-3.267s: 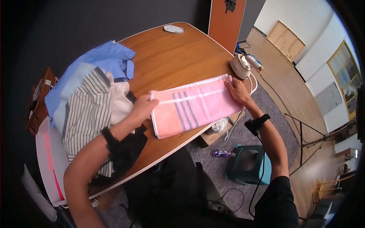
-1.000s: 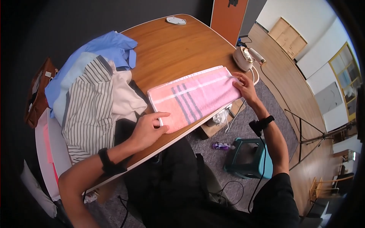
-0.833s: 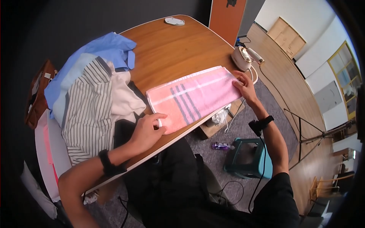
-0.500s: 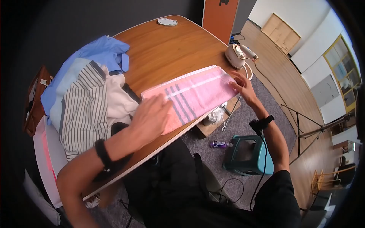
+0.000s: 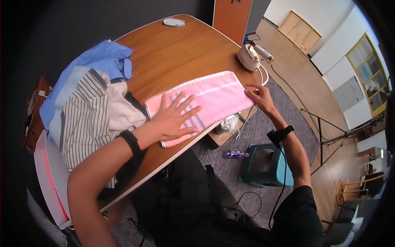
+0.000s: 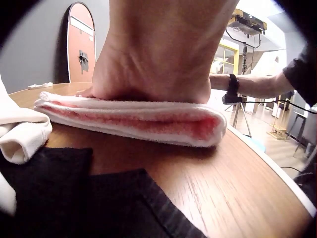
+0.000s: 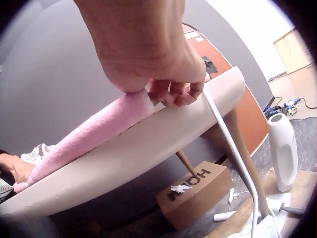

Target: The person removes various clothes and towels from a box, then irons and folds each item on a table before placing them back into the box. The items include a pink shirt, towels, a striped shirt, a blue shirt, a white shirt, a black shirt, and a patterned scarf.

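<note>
A folded pink and peach towel (image 5: 222, 96) with grey and white stripes lies near the table's front edge. My left hand (image 5: 175, 117) rests flat on its left part, fingers spread over the grey stripes. In the left wrist view, the towel's layered end (image 6: 143, 124) shows white hems around pink cloth, under the heel of that hand. My right hand (image 5: 261, 99) is at the towel's right end. The right wrist view shows its fingers (image 7: 181, 94) bent around the corner of the pink towel (image 7: 94, 121), at the white hem.
Striped, cream and blue garments (image 5: 88, 119) are heaped on the left, beside a white box (image 5: 47, 177). A white handheld appliance (image 5: 249, 57) with a hose stands at the table's right edge. A teal stool (image 5: 267, 164) and purple bottle (image 5: 233, 154) are on the floor.
My left hand has left the towel's front left corner, moved up over it and spread flat on the top. My right hand stays at the right end. The towel now lies on the table.
</note>
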{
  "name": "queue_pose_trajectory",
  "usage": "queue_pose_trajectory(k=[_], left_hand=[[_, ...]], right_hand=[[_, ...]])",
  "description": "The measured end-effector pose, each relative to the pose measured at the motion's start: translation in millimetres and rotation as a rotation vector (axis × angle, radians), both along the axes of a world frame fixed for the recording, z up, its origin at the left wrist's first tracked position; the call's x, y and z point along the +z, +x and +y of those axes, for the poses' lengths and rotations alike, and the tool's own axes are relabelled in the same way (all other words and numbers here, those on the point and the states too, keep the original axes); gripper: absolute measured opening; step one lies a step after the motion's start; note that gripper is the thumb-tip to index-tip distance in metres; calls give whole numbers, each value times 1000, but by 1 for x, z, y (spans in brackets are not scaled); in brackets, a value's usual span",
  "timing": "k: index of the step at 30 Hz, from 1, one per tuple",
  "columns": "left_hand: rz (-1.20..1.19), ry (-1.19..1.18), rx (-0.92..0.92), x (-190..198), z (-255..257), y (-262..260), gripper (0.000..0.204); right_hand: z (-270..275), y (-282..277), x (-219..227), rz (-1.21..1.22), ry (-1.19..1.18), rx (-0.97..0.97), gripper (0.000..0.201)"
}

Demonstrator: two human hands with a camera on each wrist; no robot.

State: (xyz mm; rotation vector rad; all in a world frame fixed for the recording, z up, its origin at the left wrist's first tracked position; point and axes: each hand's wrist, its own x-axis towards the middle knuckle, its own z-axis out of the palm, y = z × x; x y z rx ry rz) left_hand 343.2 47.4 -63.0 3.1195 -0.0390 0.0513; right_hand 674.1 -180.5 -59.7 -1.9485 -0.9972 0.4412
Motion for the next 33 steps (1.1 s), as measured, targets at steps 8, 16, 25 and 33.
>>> queue_pose_trajectory(k=[8, 16, 25, 33], left_hand=[[-35, 24, 65, -4, -11, -4, 80], [-65, -45, 338, -11, -53, 0, 84], [-69, -72, 288, -7, -53, -17, 86], [-41, -74, 98, 9, -52, -31, 95]], right_hand=[[21, -41, 24, -790, 210, -123, 17], [58, -131, 13, -829, -125, 374, 54], [40, -42, -11, -705, -408, 56, 68], [49, -122, 18, -896, 7, 289, 56]])
